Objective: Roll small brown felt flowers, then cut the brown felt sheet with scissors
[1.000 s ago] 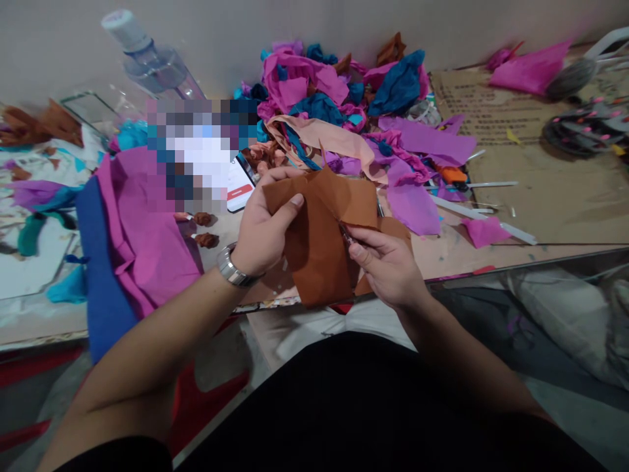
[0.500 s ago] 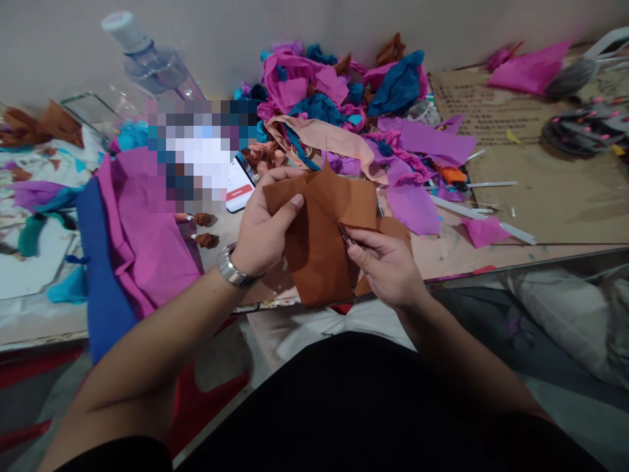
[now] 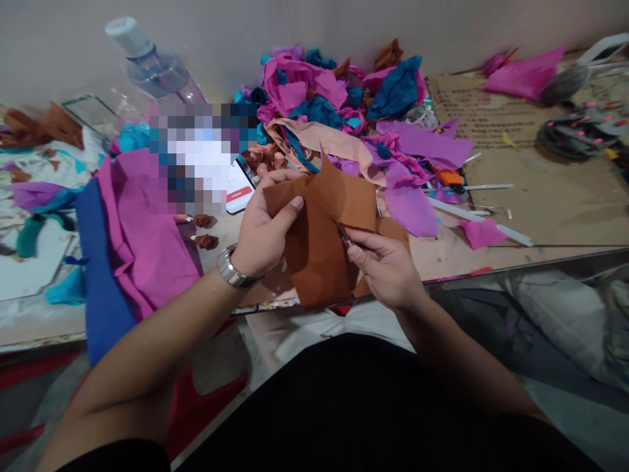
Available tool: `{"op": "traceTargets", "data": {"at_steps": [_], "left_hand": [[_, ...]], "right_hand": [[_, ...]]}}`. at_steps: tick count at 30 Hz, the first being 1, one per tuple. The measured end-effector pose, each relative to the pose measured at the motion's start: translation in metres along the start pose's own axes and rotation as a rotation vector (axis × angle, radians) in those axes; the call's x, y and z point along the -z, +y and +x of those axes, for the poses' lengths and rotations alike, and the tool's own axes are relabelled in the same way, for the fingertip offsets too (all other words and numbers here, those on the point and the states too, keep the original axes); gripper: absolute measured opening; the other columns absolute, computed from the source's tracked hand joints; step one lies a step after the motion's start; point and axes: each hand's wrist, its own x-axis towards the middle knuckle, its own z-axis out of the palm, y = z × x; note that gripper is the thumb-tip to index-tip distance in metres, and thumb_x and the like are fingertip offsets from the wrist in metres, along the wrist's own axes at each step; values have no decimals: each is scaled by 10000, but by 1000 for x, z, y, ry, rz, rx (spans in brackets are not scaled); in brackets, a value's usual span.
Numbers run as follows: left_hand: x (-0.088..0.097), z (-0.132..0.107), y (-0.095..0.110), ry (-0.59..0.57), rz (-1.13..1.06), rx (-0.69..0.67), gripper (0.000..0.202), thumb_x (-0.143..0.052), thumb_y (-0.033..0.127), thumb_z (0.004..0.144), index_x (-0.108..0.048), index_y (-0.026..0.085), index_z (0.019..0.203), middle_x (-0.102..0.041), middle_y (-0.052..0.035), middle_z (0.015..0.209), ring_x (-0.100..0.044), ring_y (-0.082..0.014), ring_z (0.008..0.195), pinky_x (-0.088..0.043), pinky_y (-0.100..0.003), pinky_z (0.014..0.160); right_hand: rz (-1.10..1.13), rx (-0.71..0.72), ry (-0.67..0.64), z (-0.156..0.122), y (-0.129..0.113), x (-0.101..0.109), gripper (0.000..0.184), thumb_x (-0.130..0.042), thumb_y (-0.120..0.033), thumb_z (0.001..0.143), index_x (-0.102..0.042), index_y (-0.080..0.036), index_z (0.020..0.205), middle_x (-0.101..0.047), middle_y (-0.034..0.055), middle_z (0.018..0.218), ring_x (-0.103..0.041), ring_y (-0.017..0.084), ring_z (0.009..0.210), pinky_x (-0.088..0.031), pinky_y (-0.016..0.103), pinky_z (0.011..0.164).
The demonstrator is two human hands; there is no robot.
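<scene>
A brown sheet of crepe paper [image 3: 319, 242] is held up in front of me, over the table's front edge. My left hand [image 3: 263, 226], with a metal watch on the wrist, pinches its upper left part, thumb on top. My right hand [image 3: 386, 265] is closed around a small tool whose thin metal tip [image 3: 344, 236] meets the paper at a slit near the middle; most of the tool is hidden in my fist.
A heap of crumpled pink, blue, purple and peach paper [image 3: 344, 111] lies behind. Folded pink and blue sheets [image 3: 132, 242] sit at left, by a phone [image 3: 238, 187] and a clear bottle [image 3: 152, 65]. Cardboard [image 3: 535, 177] covers the right side.
Almost nothing differs. Both hands keep their grip on the brown sheet; the view has shifted slightly.
</scene>
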Motion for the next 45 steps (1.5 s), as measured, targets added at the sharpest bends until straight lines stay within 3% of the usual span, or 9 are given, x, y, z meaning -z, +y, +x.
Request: {"op": "traceTargets", "data": {"at_steps": [7, 12, 16, 21, 30, 34, 38, 43, 45], "left_hand": [[0, 0, 2, -15, 26, -27, 413, -698, 529, 1003, -610, 314, 1344, -693, -65, 1266, -720, -270, 1142, -629, -440, 1008], [2, 4, 9, 20, 105, -148, 492, -758, 530, 967, -582, 309, 1370, -635, -86, 1378, -636, -297, 1330, -515, -513, 1198], [0, 5, 15, 81, 191, -238, 512, -756, 561, 961, -548, 302, 1351, -598, -94, 1402, -581, -313, 1411, -449, -547, 1267], [-4, 2, 16, 38, 185, -282, 393, -709, 507, 995, -511, 300, 1264, -632, -95, 1343, -644, -287, 1327, -514, -544, 1196], [2, 4, 12, -57, 224, -302, 274, -720, 400, 954, -559, 278, 1138, -649, -72, 1172, -673, -251, 1076, -584, -506, 1021], [4, 4, 13, -29, 235, -332, 295, -732, 345, 933, -533, 276, 1140, -609, -48, 1074, -640, -227, 984, -580, -465, 945], [5, 5, 11, -24, 219, -367, 349, -729, 257, 908, -475, 283, 1146, -616, -44, 1106, -626, -218, 979, -551, -437, 904], [7, 7, 19, -90, 277, -399, 195, -687, 175, 873, -503, 239, 888, -620, -20, 937, -624, -201, 894, -538, -407, 857], [7, 8, 24, -141, 305, -391, 136, -663, 160, 882, -551, 224, 838, -666, -36, 957, -647, -200, 893, -553, -403, 833]], "right_hand": [[33, -56, 13, -2, 0, 0, 540, -935, -585, 799, -838, -309, 1253, -816, 60, 1340, -769, 249, 1233, -604, 488, 1163], [44, -61, 24, -1, -5, -1, 551, -907, -620, 815, -831, -303, 1259, -812, 66, 1333, -778, 230, 1144, -647, 442, 1071], [33, -43, 8, 0, -5, -2, 540, -882, -615, 847, -817, -317, 1292, -788, 63, 1393, -761, 235, 1203, -629, 450, 1112], [-50, 40, 1, -2, 0, -1, 482, -865, -533, 897, -799, -307, 1317, -788, 64, 1386, -733, 240, 1284, -567, 472, 1200], [-351, 223, 88, -3, 5, 4, 429, -787, -500, 971, -772, -309, 1354, -717, 82, 1206, -726, 257, 1157, -596, 491, 1106], [-346, 258, 117, -1, 3, 4, 380, -770, -484, 982, -762, -294, 1310, -700, 77, 1191, -722, 254, 1162, -604, 476, 1089], [-320, 278, 139, -1, 1, 3, 350, -772, -478, 978, -752, -278, 1264, -694, 76, 1193, -724, 250, 1160, -613, 453, 1066], [-279, 232, 133, -3, -2, 2, 356, -794, -488, 962, -745, -287, 1251, -689, 79, 1218, -727, 255, 1168, -605, 462, 1080], [-267, 198, 129, -4, -3, 2, 349, -802, -503, 950, -749, -286, 1219, -692, 77, 1181, -733, 258, 1135, -611, 466, 1056]]}}
